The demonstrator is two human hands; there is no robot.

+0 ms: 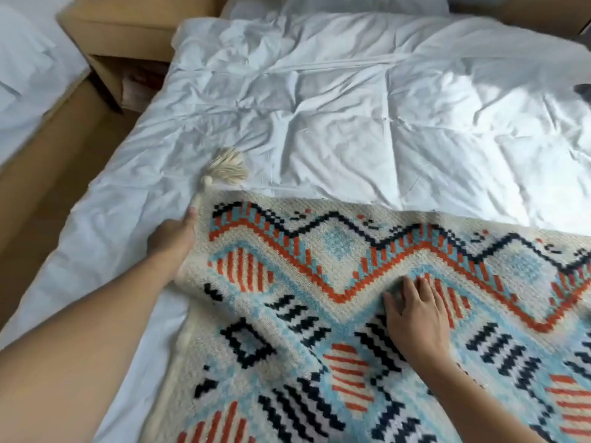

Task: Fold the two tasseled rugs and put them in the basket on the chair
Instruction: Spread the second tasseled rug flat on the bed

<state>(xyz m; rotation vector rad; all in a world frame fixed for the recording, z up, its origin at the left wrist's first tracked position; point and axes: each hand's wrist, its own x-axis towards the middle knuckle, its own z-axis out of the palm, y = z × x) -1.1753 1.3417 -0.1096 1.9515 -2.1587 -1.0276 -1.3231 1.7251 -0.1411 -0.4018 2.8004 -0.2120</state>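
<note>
A cream rug [335, 251] with orange, light-blue and navy patterns lies spread over the near half of the bed. A cream tassel [227, 169] sticks out from its far-left corner. My left hand [174, 236] rests at the rug's left edge just below that corner, fingers tucked against or under the edge. My right hand [415, 314] lies flat on top of the rug near its middle, fingers spread. Only one rug shows. No basket or chair is in view.
A white quilted duvet [367, 107] covers the bed beyond the rug. A tan wooden nightstand [128, 43] stands at the far left, with a second white-covered bed [28, 75] past it. Brown floor [41, 174] runs along the bed's left side.
</note>
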